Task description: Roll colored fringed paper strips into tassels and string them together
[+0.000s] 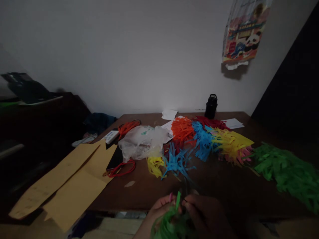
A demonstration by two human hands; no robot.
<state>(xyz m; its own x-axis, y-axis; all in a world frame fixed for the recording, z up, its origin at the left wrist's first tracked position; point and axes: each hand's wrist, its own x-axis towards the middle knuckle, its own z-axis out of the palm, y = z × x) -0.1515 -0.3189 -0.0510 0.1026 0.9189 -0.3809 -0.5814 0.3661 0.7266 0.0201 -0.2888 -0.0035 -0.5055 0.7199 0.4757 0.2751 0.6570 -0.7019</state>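
Note:
At the bottom edge of the view, my left hand [160, 207] and my right hand [205, 212] are closed together around a bundle of green fringed paper [169, 224]. One green strip sticks up between my fingers. Something dark, hard to make out, rises from my right hand over the table edge. On the dark wooden table [219, 182] beyond lie piles of cut paper fringe: orange [183, 127], blue [203, 139], yellow [230, 141], red [211, 122] and a small blue and yellow heap [171, 162]. A large green pile [286, 171] lies to the right.
A crumpled clear plastic bag [142, 141] sits left of centre, with red-handled scissors [122, 168] beside a black phone. Brown envelopes [67, 181] overhang the table's left edge. A black bottle [211, 106] stands by the wall. A colourful poster [245, 30] hangs above.

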